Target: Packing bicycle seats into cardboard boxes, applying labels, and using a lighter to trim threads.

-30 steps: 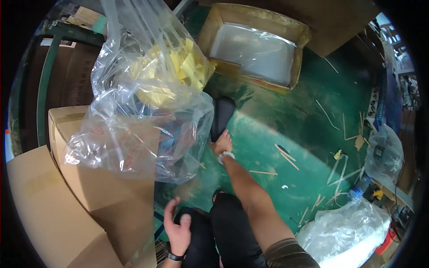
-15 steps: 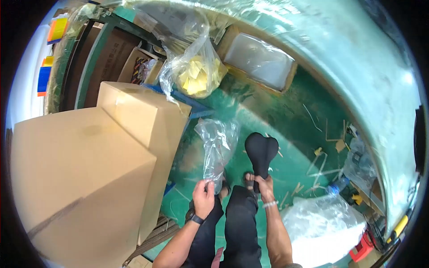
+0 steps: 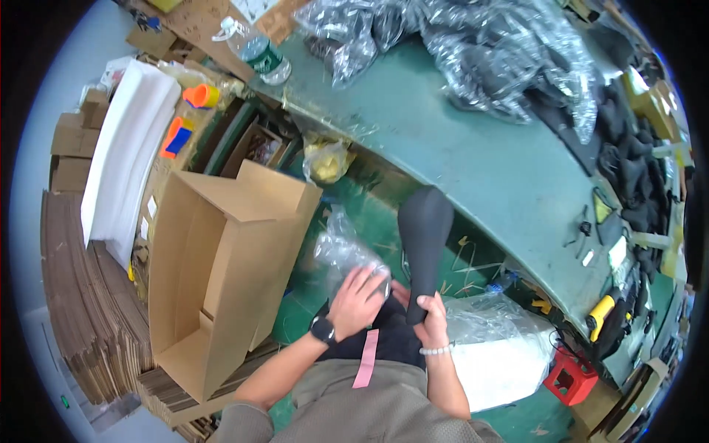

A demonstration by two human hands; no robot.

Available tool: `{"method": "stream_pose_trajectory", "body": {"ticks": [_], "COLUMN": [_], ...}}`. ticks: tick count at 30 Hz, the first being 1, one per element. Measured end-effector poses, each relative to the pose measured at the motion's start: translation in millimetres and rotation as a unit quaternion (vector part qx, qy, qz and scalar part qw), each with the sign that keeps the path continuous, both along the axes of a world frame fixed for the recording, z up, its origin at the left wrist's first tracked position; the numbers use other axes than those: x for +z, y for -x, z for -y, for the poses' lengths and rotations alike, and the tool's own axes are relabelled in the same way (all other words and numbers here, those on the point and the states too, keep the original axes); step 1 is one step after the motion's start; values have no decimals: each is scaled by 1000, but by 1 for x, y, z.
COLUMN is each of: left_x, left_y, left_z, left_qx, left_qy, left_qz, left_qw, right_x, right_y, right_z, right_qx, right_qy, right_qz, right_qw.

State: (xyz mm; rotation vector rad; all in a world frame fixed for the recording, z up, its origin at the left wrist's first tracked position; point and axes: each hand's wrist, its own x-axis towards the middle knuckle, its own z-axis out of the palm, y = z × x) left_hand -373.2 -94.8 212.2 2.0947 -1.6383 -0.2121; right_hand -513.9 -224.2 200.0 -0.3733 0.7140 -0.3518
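My right hand (image 3: pixel 433 323) is closed round the narrow nose of a black bicycle saddle (image 3: pixel 426 229). The saddle stands nearly upright in front of me, its wide end pointing away. Left of it, a crumpled clear plastic bag (image 3: pixel 340 245) hangs over the floor. My left hand (image 3: pixel 360 299) grips the near end of the bag, back of the hand up and fingers bent over the film. The fingertips are partly hidden. Hand and bag are close to the saddle but seem apart from it.
An open cardboard box (image 3: pixel 277 244) stands to the left, beside flat cardboard stacks (image 3: pixel 92 317). Ahead runs a green workbench (image 3: pixel 377 122) with a heap of plastic-wrapped items (image 3: pixel 509 52) and a water bottle (image 3: pixel 258 55). At right are a white wrapped bundle (image 3: pixel 495 362) and a red stool (image 3: pixel 570 376).
The view has shifted, bringing the bench top and the box's open side into sight. The saddle has been raised and tilted. My left hand has moved right, towards the saddle, with the bag.
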Motion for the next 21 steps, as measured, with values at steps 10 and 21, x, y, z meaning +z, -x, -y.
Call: {"method": "stream_pose_trajectory", "body": {"ticks": [10,21], "left_x": [-83,-136], "left_y": [-101,-38], "left_z": [238,396], "left_qx": [-348,35], "left_qy": [25,-157], "left_qz": [183,-319], "left_qw": [919,934], "right_x": [48,45], "right_y": [31,41], "right_z": [123,207], "right_qx": [-156,-205], "right_qy": [77,87], "right_qz": [-68,-265], "right_qw": [982,938]}}
